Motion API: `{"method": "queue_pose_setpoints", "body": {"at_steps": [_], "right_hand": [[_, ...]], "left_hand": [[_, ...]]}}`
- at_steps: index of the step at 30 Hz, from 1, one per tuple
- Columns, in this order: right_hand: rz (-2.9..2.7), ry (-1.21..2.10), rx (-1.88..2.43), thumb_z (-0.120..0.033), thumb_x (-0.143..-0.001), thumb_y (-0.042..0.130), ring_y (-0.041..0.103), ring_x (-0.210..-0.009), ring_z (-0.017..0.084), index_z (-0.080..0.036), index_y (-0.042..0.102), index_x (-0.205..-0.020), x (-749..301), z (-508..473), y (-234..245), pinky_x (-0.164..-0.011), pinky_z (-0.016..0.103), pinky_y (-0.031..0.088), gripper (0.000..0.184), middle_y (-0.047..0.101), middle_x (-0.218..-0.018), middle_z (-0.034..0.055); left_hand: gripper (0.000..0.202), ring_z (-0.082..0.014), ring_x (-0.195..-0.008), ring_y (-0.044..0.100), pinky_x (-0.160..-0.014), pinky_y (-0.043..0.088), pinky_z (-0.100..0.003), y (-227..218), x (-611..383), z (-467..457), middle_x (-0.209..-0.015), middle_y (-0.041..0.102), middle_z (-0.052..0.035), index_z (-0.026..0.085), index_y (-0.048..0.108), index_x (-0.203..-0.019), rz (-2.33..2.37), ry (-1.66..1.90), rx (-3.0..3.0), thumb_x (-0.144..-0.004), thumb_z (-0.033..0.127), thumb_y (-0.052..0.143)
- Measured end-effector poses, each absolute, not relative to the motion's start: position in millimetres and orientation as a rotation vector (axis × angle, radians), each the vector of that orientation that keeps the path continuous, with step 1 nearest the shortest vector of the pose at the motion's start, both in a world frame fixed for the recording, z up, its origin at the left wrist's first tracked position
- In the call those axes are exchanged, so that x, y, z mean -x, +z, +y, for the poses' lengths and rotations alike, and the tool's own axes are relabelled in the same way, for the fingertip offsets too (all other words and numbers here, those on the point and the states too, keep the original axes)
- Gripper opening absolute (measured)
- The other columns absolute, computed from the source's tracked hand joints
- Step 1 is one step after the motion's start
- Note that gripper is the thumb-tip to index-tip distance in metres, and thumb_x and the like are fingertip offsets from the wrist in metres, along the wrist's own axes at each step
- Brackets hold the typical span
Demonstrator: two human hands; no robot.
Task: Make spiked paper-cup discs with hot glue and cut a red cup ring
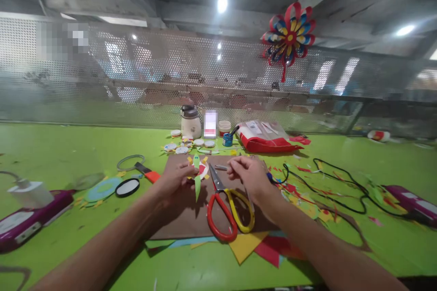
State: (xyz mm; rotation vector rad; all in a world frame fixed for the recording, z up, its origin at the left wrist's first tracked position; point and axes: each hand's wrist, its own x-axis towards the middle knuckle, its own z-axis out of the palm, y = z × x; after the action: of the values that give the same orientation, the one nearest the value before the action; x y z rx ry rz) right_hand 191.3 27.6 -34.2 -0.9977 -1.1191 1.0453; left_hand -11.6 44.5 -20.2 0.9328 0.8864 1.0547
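My left hand (175,177) rests on a brown board (191,218) and grips a small paper craft (199,170) of green strips, yellow bits and a white ring. My right hand (249,173) hovers just right of it, fingers pinched together near a thin grey stick (221,168); what it holds I cannot make out. Red and yellow handled scissors (225,211) lie shut on the board between my hands.
Coloured paper scraps (252,245) lie at the board's near edge. Behind stand a white glue jar (190,122), a blue pot (227,138) and a red pouch (266,138). Black cable (341,186) runs right. A black-rimmed ring (127,187) and purple devices (27,220) sit left.
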Motion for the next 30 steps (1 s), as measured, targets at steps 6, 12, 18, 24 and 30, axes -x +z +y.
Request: {"method": "queue_pose_setpoints", "body": {"at_steps": [6, 12, 18, 24, 30], "right_hand": [[-1.031, 1.015, 0.934, -0.052, -0.063, 0.080, 0.048, -0.042, 0.008, -0.018, 0.063, -0.069, -206.9, 39.0, -29.8, -0.045, 0.022, 0.041, 0.039, 0.055, -0.050, -0.0069], [-1.076, 1.006, 0.898, -0.060, -0.071, 0.074, 0.036, -0.036, 0.007, -0.021, 0.054, -0.060, -199.3, 33.0, -28.0, -0.039, 0.022, 0.035, 0.045, 0.042, -0.041, -0.0096], [-1.175, 0.796, 0.907, -0.038, -0.069, 0.083, 0.063, -0.075, 0.016, -0.020, 0.071, -0.087, -197.4, 22.0, -17.1, -0.063, 0.027, 0.054, 0.028, 0.070, -0.083, 0.0018], [-1.120, 0.534, 0.894, -0.038, -0.083, 0.068, 0.064, -0.060, 0.015, -0.019, 0.071, -0.076, -222.3, 12.8, 23.3, -0.056, 0.028, 0.051, 0.021, 0.070, -0.070, 0.0029], [-0.851, 0.318, 0.817, -0.032, -0.075, 0.071, 0.063, -0.062, 0.014, -0.020, 0.065, -0.077, -272.1, 19.1, 67.3, -0.051, 0.025, 0.049, 0.014, 0.066, -0.075, 0.0013]], "left_hand": [[0.022, -0.0149, -0.060, 0.068, -0.057, 0.059, -0.026, -15.7, 17.7, 42.7, -0.075, 0.072, -0.0021, 0.018, 0.066, -0.079, 0.880, 1.034, -0.913, -0.065, 0.007, 0.079], [0.022, -0.0131, -0.058, 0.065, -0.059, 0.059, -0.025, -13.5, 22.0, 47.3, -0.068, 0.068, 0.0006, 0.019, 0.061, -0.071, 0.857, 1.044, -0.908, -0.066, 0.007, 0.079], [0.021, -0.0135, -0.058, 0.065, -0.055, 0.055, -0.024, -5.7, 35.3, 53.3, -0.069, 0.067, 0.0018, 0.020, 0.063, -0.075, 0.837, 1.111, -0.922, -0.066, 0.010, 0.078], [0.021, -0.0114, -0.057, 0.060, -0.046, 0.042, -0.018, -5.2, 26.4, 48.8, -0.063, 0.061, 0.0019, 0.018, 0.059, -0.061, 0.876, 1.116, -0.982, -0.062, 0.011, 0.078], [0.018, -0.0095, -0.058, 0.054, -0.049, 0.042, -0.018, -2.6, 23.5, 47.7, -0.064, 0.059, 0.0023, 0.018, 0.059, -0.061, 0.936, 1.190, -0.970, -0.061, 0.013, 0.076]]}}
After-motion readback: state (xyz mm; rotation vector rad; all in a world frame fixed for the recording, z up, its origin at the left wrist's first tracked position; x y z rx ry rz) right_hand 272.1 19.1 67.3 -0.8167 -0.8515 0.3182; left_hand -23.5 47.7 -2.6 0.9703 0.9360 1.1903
